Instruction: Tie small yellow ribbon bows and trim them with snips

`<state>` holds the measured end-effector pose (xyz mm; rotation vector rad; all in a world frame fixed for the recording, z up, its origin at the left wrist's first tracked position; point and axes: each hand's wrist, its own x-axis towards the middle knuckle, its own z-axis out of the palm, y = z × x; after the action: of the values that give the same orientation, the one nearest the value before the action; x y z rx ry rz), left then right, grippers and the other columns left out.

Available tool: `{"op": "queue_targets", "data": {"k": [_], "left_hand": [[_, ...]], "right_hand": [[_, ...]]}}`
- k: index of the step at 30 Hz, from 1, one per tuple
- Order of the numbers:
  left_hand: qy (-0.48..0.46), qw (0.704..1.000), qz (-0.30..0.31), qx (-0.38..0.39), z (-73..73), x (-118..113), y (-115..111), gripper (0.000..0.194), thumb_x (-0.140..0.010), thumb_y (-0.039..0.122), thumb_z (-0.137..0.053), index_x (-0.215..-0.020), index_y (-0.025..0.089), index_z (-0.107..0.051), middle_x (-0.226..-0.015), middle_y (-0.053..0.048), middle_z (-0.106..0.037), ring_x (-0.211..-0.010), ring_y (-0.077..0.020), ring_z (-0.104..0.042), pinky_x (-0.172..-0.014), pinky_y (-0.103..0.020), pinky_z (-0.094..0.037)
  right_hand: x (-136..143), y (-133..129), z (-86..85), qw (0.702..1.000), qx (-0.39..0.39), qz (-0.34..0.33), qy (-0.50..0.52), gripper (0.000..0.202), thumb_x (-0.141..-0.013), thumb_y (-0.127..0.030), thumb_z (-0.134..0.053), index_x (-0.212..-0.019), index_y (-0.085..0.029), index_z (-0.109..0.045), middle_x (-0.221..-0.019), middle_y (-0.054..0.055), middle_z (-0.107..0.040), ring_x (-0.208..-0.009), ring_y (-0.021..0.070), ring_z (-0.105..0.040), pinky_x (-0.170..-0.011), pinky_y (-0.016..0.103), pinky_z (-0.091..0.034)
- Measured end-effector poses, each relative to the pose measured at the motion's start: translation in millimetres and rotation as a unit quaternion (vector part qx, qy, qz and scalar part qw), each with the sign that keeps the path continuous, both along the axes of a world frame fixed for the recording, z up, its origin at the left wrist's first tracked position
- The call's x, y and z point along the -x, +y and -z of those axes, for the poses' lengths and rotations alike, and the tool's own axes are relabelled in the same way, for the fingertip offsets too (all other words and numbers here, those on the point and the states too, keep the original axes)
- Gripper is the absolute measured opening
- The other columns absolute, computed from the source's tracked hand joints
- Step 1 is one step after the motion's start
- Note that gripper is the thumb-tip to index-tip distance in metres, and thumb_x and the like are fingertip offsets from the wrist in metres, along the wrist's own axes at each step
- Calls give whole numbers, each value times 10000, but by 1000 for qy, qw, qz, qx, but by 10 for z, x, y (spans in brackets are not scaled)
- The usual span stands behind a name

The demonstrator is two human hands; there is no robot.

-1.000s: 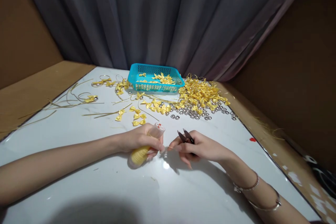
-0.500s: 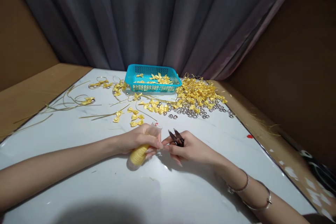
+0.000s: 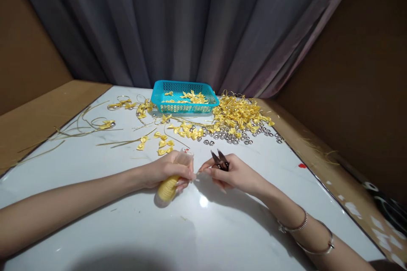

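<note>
My left hand (image 3: 173, 171) is wrapped round a clear spool of yellow thread (image 3: 167, 188), which tilts with its bare end up. Its thumb and fingertips meet at a tiny pale bit, too small to name. My right hand (image 3: 233, 173) holds dark thread snips (image 3: 221, 161) against its palm, blades pointing up and away. The right thumb and index finger are pinched together a short gap from the left fingertips; anything between them is too small to make out. Both hands are above the white table (image 3: 133, 228).
A blue basket (image 3: 190, 109) with yellow bows stands at the back. Right of it lie a heap of yellow bows (image 3: 240, 112) and silver beads (image 3: 232, 137). Loose bows (image 3: 165, 142) and golden cords (image 3: 121, 141) lie across the middle and left.
My right hand, with the snips, has moved right and slightly up, widening the gap between the hands. My left hand and the spool have barely shifted.
</note>
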<state>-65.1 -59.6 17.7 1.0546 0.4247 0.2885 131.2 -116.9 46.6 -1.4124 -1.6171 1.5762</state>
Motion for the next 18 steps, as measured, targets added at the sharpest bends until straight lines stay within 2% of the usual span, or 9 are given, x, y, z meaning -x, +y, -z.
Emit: {"op": "queue_targets", "data": {"k": [3,6,8,11,14,18], "left_hand": [[-4,999,-38,0,31,-5,24,176,-680,171,-641,-565,138,-512,-386,43,-470,-357,-85,-458,-375,-183,-343],[-15,997,-70,16,43,-15,49,210,-677,175,-639,-546,144,-478,-393,46,-467,-356,-77,-449,-387,-181,-336],[-29,995,-89,32,43,-22,64,210,-678,180,-635,-552,147,-470,-389,54,-452,-354,-67,-436,-401,-178,-339],[-46,990,-124,54,33,-31,83,177,-677,179,-629,-583,148,-482,-393,66,-436,-365,-60,-429,-416,-172,-340],[-42,987,-148,55,15,-41,92,185,-681,188,-633,-585,145,-481,-411,62,-446,-380,-58,-435,-423,-169,-337],[-33,983,-172,48,-3,-54,89,199,-682,193,-644,-585,147,-476,-424,58,-454,-392,-57,-437,-441,-170,-344]], "right_hand": [[-33,40,16,996,17,89,8,353,-820,-310,-558,-1092,-86,-554,-482,-60,-475,-377,47,-304,-388,206,-232],[-87,75,26,989,12,132,59,374,-788,-283,-610,-1085,-72,-523,-623,-6,-547,-477,63,-384,-435,209,-287],[-109,75,25,986,31,112,119,326,-816,-299,-583,-1039,-67,-530,-681,32,-586,-511,68,-424,-472,212,-338],[-88,30,18,979,101,37,175,320,-891,-370,-465,-966,-71,-550,-637,49,-611,-397,60,-450,-412,216,-349],[-15,-35,5,968,168,-3,187,384,-920,-429,-390,-929,-88,-567,-533,22,-595,-258,46,-368,-283,197,-239],[93,-90,-14,954,237,28,179,507,-888,-563,-374,-879,-106,-595,-450,-25,-514,-251,9,-202,-260,166,-78]]}}
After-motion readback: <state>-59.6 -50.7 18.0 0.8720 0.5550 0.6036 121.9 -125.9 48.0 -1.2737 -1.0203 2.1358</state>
